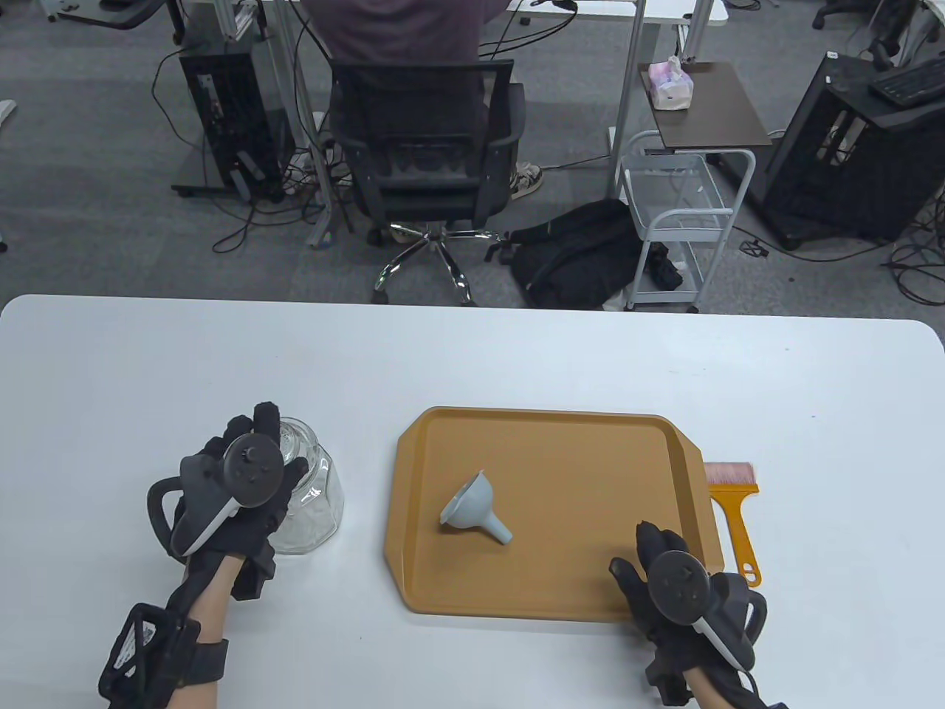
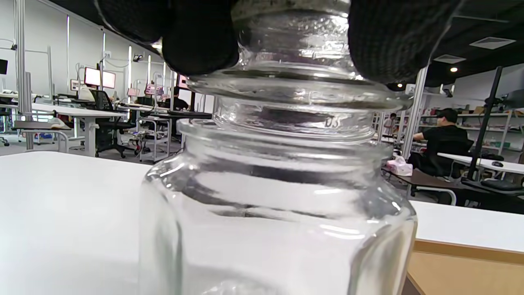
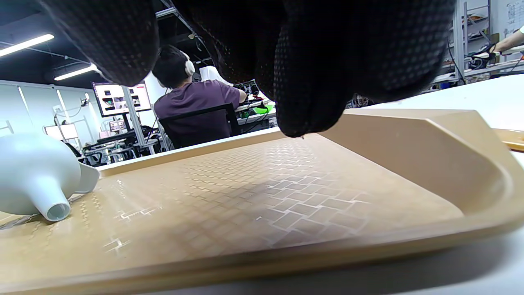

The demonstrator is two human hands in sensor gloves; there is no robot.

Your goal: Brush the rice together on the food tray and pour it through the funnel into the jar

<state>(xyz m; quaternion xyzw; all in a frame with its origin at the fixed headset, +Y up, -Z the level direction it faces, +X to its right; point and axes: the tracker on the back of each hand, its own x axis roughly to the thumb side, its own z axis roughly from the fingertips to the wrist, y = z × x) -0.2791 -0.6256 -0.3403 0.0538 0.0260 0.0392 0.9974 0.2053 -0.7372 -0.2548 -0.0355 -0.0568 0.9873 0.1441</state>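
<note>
one white table [image 1: 517, 354], grey carpeted office.

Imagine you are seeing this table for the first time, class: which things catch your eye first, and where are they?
The orange-brown food tray in the middle of the white table stands out first, with a pale grey funnel lying on its side on it. To its left the left hand grips the lid of a glass jar. The right hand rests at the tray's near right corner, and a brush lies just beyond the tray's right edge.
</note>
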